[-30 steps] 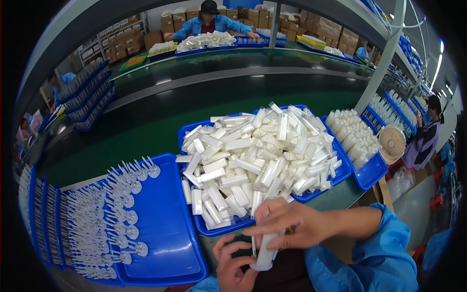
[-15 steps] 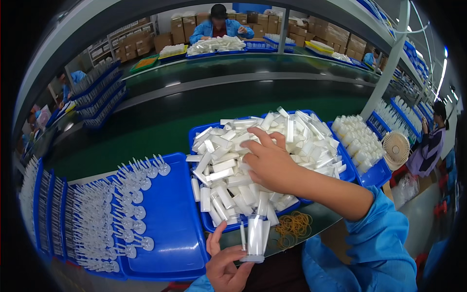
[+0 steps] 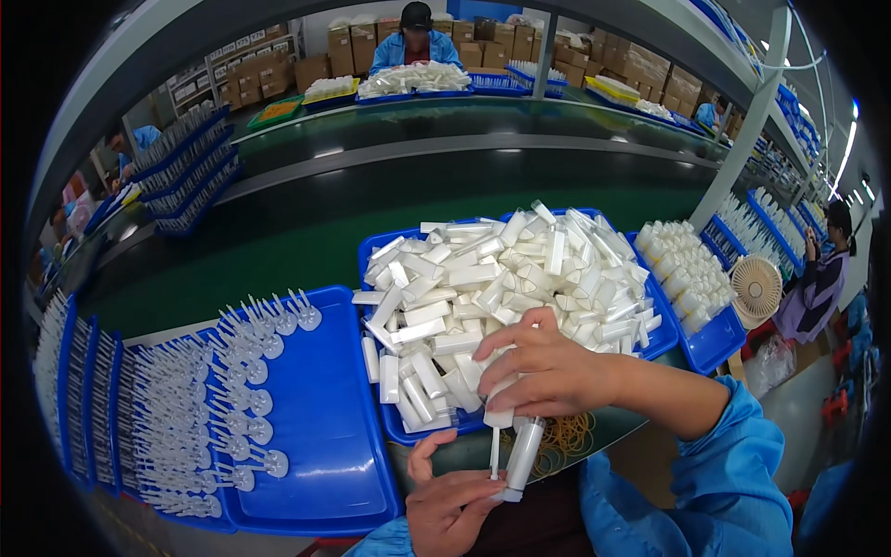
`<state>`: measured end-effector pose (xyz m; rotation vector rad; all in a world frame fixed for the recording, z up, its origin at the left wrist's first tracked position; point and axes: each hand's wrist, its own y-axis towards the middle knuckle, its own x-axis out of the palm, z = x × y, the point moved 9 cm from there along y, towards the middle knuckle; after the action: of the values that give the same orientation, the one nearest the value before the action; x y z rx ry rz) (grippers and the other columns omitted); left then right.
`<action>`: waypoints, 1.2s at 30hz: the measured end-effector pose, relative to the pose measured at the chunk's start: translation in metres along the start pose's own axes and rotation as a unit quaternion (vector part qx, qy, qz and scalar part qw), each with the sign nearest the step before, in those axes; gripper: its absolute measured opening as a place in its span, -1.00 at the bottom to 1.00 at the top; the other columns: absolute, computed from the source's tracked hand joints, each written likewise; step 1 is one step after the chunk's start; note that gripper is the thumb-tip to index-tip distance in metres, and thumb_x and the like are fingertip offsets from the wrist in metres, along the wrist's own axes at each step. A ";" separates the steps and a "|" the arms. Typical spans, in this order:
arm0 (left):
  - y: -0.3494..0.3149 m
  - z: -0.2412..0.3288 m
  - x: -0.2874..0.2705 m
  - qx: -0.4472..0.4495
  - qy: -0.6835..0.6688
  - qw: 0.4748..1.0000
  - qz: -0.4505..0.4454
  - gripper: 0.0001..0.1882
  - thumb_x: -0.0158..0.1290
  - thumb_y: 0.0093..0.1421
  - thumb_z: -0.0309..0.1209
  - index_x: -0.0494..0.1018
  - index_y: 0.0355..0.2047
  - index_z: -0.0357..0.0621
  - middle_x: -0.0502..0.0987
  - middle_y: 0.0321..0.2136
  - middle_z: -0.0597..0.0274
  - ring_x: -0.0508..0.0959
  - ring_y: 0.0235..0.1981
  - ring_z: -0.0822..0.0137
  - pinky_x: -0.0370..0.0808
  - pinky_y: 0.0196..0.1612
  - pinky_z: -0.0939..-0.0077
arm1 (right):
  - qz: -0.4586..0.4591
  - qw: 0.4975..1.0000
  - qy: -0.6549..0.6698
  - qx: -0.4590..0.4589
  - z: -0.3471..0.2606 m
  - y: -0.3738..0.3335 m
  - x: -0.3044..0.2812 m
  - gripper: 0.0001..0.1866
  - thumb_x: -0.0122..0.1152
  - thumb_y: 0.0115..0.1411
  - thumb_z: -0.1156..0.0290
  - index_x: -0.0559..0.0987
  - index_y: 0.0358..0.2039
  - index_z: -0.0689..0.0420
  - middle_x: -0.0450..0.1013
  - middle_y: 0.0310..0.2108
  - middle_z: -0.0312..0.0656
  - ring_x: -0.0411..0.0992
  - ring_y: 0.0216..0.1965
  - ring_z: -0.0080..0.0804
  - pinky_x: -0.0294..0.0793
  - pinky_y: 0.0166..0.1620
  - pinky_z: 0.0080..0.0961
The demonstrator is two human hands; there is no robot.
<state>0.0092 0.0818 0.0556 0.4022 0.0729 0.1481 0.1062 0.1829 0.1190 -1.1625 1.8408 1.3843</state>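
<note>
My left hand (image 3: 450, 511), low in the middle, pinches the white round base of a clear plastic fitting (image 3: 526, 450) with a thin upright stem and a translucent tube beside it. Above it my right hand (image 3: 548, 371) has its fingers closed on a small white hollow piece (image 3: 501, 406), whose lower end meets the top of the stem. Whether the stem is inside it I cannot tell. Just beyond my hands is a heap of white wedge-shaped pieces (image 3: 473, 274) in blue trays (image 3: 369, 243). Yellow rubber bands (image 3: 564, 436) lie below my right hand, partly hidden.
At left, a blue tray (image 3: 316, 427) holds rows of clear stemmed parts (image 3: 186, 408). A tray of whitish bottles (image 3: 682, 269) and a beige fan (image 3: 756, 283) stand right. Past the green belt (image 3: 306, 200), a co-worker (image 3: 416, 46) sits behind heaped trays. A grey post (image 3: 742, 139) rises at right.
My right hand has come from over the heap down toward my left hand, now with a white piece in it. The fitting in my left hand has tilted and shifted slightly right.
</note>
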 end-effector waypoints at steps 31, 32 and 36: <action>-0.010 0.016 -0.005 0.159 -0.002 0.987 0.030 -0.78 0.23 -0.06 -0.27 0.49 -0.44 -0.06 0.52 -0.31 0.16 0.38 -0.10 0.10 0.08 0.12 0.01 | -0.134 0.893 0.425 0.061 -0.054 -0.011 0.029 -0.98 0.06 0.17 0.53 0.45 -0.41 0.17 0.26 -0.19 -0.08 0.30 -0.21 -0.21 0.29 -0.17 -0.41; -0.007 0.017 -0.006 0.116 -0.024 0.991 0.058 -0.81 0.20 -0.02 -0.27 0.48 -0.46 -0.07 0.52 -0.33 0.15 0.39 -0.11 0.09 0.08 0.11 -0.01 | -0.127 0.897 0.420 0.052 -0.058 -0.008 0.032 -0.97 0.04 0.17 0.52 0.42 -0.42 0.16 0.24 -0.19 -0.09 0.29 -0.20 -0.22 0.27 -0.17 -0.40; -0.009 0.010 -0.008 0.094 0.051 0.994 -0.025 -0.74 0.21 -0.03 -0.29 0.42 -0.38 -0.08 0.48 -0.26 0.08 0.34 -0.04 0.03 0.07 0.12 -0.02 | -0.125 0.918 0.373 0.042 -0.060 -0.001 0.033 -0.93 0.04 0.17 0.47 0.40 -0.31 0.12 0.21 -0.21 -0.12 0.25 -0.13 -0.23 0.17 -0.10 -0.30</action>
<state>0.0038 0.0686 0.0617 0.5805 0.1995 0.1125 0.0956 0.1152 0.1098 -1.9859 2.0927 0.7428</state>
